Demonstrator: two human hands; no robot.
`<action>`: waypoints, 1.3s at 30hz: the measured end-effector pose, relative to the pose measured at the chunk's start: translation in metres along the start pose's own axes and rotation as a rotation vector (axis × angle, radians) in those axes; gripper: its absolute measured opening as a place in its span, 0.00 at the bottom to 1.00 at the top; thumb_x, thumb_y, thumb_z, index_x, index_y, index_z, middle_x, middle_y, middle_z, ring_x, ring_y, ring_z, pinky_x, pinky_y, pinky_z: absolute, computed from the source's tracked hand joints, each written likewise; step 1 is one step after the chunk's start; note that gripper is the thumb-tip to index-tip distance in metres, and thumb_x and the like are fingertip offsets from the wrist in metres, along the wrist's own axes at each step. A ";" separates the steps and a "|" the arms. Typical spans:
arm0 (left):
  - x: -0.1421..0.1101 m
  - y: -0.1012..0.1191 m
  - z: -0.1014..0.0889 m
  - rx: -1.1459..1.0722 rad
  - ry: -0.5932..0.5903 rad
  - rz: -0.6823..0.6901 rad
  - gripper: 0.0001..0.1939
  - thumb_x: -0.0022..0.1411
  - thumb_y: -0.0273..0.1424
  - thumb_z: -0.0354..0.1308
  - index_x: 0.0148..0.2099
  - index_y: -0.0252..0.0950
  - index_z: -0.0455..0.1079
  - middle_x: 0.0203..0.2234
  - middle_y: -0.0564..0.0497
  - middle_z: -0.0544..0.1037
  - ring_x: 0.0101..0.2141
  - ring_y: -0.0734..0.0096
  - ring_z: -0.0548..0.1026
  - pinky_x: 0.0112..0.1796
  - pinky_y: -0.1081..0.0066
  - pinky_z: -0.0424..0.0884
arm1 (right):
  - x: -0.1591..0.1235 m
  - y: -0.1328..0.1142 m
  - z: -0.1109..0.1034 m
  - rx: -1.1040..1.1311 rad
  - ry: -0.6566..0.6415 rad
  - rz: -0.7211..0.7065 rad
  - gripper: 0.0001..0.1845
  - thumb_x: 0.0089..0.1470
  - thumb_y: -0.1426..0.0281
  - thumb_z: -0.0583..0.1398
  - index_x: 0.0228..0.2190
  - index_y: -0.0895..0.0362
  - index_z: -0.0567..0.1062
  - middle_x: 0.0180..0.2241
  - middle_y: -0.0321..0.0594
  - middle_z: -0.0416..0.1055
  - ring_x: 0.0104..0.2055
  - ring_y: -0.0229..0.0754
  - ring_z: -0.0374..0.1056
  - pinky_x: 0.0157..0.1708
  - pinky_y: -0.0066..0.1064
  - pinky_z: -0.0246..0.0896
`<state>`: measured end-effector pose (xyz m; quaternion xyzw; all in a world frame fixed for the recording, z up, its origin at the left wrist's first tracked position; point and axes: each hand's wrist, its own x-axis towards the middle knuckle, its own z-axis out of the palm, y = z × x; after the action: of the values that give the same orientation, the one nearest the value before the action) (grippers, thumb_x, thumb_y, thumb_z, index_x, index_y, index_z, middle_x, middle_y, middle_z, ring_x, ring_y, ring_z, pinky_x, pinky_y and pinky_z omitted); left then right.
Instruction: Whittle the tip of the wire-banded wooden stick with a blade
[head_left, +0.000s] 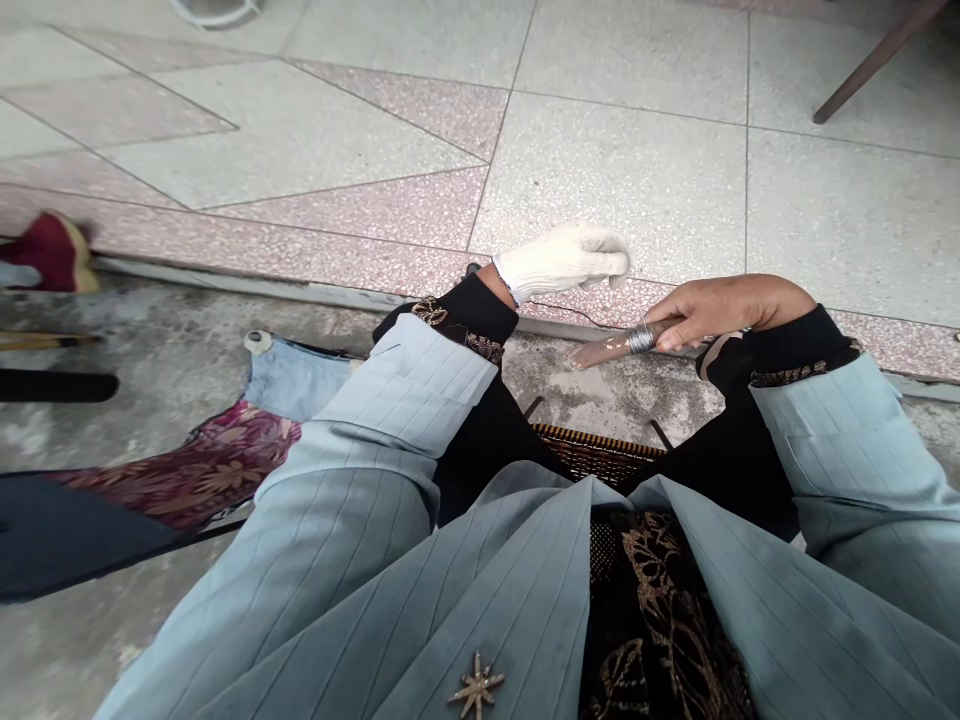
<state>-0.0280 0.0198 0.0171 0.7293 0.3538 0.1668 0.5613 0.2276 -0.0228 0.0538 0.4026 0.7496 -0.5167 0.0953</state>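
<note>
My right hand [724,308], bare, is closed around a short brown wooden stick [604,350]. Silvery wire [640,339] is wound in several turns around the stick, just beyond my fingers. My left hand [566,260] wears a white knitted glove and is to the left of the stick, apart from it. Its fingers are curled together, and whatever is inside them is hidden. A thin dark strand [574,313] runs from below the glove towards the wound wire.
A woven seat [596,455] shows between my legs. Patterned cloth [232,455] lies at the left, near a red shoe [49,252]. Ahead is a low step edge [330,293] with a tiled floor [622,170]. A brown furniture leg [877,60] stands at the upper right.
</note>
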 end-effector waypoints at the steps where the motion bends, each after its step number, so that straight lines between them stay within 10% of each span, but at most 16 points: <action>1: 0.002 -0.004 0.002 0.006 0.001 0.005 0.07 0.69 0.29 0.65 0.35 0.34 0.77 0.25 0.54 0.74 0.26 0.77 0.68 0.33 0.71 0.63 | -0.003 -0.003 0.001 0.054 -0.067 -0.028 0.21 0.55 0.48 0.74 0.41 0.50 0.86 0.29 0.34 0.76 0.31 0.41 0.67 0.34 0.35 0.63; 3: 0.005 -0.010 0.008 0.004 0.016 0.010 0.09 0.71 0.30 0.63 0.36 0.34 0.76 0.27 0.53 0.75 0.28 0.76 0.69 0.34 0.71 0.64 | -0.009 -0.008 0.002 0.165 -0.039 -0.066 0.21 0.56 0.47 0.74 0.41 0.50 0.84 0.29 0.33 0.74 0.30 0.40 0.65 0.32 0.34 0.61; 8: 0.005 -0.012 0.025 0.093 -0.126 -0.016 0.12 0.77 0.35 0.57 0.41 0.36 0.75 0.28 0.53 0.73 0.27 0.75 0.68 0.32 0.72 0.63 | -0.016 0.000 -0.001 0.422 0.655 -0.007 0.18 0.67 0.51 0.68 0.35 0.52 0.77 0.31 0.38 0.72 0.30 0.40 0.64 0.33 0.36 0.63; 12: 0.004 -0.009 0.025 0.148 -0.201 -0.016 0.13 0.77 0.35 0.56 0.40 0.35 0.74 0.27 0.55 0.70 0.26 0.76 0.65 0.31 0.72 0.60 | -0.007 0.017 -0.009 0.118 0.836 0.291 0.14 0.67 0.60 0.66 0.31 0.53 0.76 0.28 0.42 0.72 0.30 0.44 0.67 0.37 0.42 0.65; 19: 0.002 -0.008 0.016 0.184 -0.253 0.107 0.13 0.73 0.35 0.61 0.36 0.35 0.77 0.27 0.52 0.74 0.28 0.75 0.67 0.34 0.70 0.61 | 0.010 0.027 -0.002 -0.379 0.384 0.463 0.15 0.67 0.57 0.64 0.39 0.55 0.83 0.38 0.52 0.79 0.40 0.54 0.73 0.41 0.46 0.64; 26: 0.005 -0.018 0.009 -0.048 -0.193 0.016 0.10 0.73 0.31 0.63 0.37 0.35 0.75 0.25 0.55 0.71 0.25 0.78 0.64 0.32 0.70 0.60 | -0.008 0.011 0.002 0.053 -0.186 0.010 0.25 0.63 0.44 0.68 0.33 0.53 0.79 0.31 0.39 0.74 0.33 0.43 0.68 0.36 0.37 0.64; 34: 0.009 -0.026 0.012 -0.096 -0.202 0.021 0.14 0.75 0.35 0.65 0.34 0.36 0.74 0.21 0.55 0.69 0.22 0.79 0.62 0.27 0.72 0.58 | -0.026 0.003 -0.002 0.385 0.600 -0.055 0.32 0.63 0.37 0.68 0.29 0.52 0.74 0.24 0.37 0.65 0.26 0.37 0.58 0.24 0.33 0.53; 39: 0.006 -0.025 0.015 -0.015 -0.215 -0.005 0.12 0.72 0.33 0.66 0.35 0.33 0.78 0.23 0.53 0.76 0.22 0.79 0.65 0.27 0.74 0.58 | -0.005 0.009 0.004 0.371 0.801 0.087 0.23 0.65 0.47 0.68 0.33 0.50 0.71 0.25 0.37 0.66 0.26 0.39 0.58 0.25 0.35 0.55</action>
<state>-0.0226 0.0160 -0.0123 0.7379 0.2921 0.0886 0.6019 0.2359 -0.0270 0.0486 0.6124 0.6045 -0.4410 -0.2551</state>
